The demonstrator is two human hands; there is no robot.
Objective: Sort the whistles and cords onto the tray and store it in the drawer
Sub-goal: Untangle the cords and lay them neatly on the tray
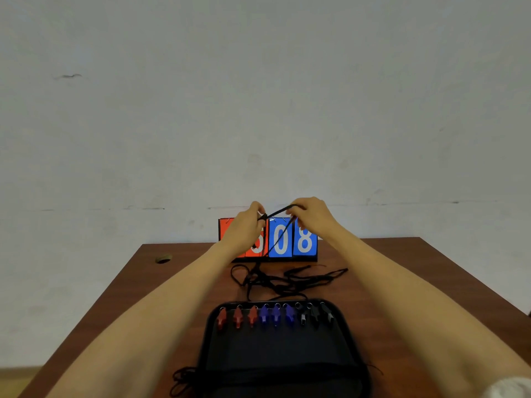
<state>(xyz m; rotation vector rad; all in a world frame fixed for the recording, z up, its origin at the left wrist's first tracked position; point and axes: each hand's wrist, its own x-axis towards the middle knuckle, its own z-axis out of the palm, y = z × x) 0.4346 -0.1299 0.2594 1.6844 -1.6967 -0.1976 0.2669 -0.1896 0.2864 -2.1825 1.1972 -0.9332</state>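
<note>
Black cord (277, 214) is pinched taut btwn left hand (249, 222) and right hand (309, 215); axis approx. left-right, tail probably hanging toward the tangle (284, 280).

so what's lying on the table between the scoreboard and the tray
In the head view, a tangled heap of black cords lies on the table between the scoreboard and the tray.
</note>
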